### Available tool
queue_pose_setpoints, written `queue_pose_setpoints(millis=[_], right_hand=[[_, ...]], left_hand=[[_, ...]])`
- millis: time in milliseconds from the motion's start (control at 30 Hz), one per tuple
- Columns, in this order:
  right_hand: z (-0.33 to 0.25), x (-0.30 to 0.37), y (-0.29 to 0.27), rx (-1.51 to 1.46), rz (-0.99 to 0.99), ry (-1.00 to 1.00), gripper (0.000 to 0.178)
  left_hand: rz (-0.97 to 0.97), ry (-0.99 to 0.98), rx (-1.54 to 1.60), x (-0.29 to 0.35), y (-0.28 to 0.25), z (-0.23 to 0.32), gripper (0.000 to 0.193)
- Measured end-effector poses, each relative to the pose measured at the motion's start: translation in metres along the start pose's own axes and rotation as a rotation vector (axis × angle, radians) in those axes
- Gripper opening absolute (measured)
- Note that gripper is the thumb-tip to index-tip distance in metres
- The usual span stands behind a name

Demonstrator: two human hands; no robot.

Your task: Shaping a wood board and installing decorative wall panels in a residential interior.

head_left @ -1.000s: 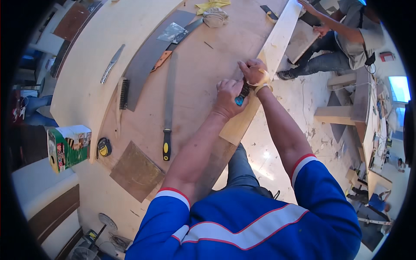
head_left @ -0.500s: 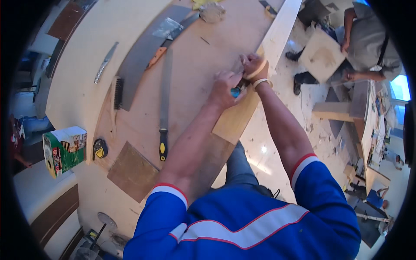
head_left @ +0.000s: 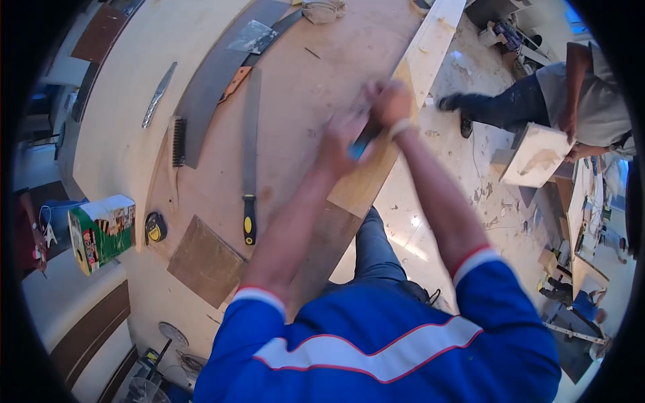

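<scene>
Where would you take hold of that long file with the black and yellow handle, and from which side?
By its handle, probably from above and slightly left. The file lies flat, its thicker handle end toward the person and its long grey blade pointing away. The left forearm passes on the handle's right, so the left side looks freer.

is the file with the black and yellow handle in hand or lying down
Lying down: the file rests on the table, with the left hand and right hand at the plank.
</scene>
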State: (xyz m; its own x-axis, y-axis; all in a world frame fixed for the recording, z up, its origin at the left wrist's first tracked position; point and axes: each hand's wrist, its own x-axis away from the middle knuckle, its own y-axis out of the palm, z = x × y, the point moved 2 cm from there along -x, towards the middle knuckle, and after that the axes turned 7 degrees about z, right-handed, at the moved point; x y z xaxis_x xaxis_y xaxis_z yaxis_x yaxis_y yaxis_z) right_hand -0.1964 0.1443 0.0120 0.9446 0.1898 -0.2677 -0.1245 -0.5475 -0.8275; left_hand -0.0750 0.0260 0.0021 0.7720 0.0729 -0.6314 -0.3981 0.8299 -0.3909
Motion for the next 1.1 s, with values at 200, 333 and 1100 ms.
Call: queue_pose_setpoints(millis=[200, 333, 1100], right_hand=[[0.024, 0.021, -0.002, 0.050, 0.066, -0.192, 0.036], [-0.034, 0.172, -0.017, -0.186, 0.073, -0.301, 0.027], [0.010, 0.083, -0.016, -0.094, 0.154, -0.250, 0.029]], left_hand=[[-0.110, -0.063, -0.189, 0.018, 0.002, 0.026, 0.054], [-0.143, -0.124, -0.135, 0.134, -0.071, 0.093, 0.063], [-0.039, -0.194, -0.179, 0.075, -0.006, 0.081, 0.050]])
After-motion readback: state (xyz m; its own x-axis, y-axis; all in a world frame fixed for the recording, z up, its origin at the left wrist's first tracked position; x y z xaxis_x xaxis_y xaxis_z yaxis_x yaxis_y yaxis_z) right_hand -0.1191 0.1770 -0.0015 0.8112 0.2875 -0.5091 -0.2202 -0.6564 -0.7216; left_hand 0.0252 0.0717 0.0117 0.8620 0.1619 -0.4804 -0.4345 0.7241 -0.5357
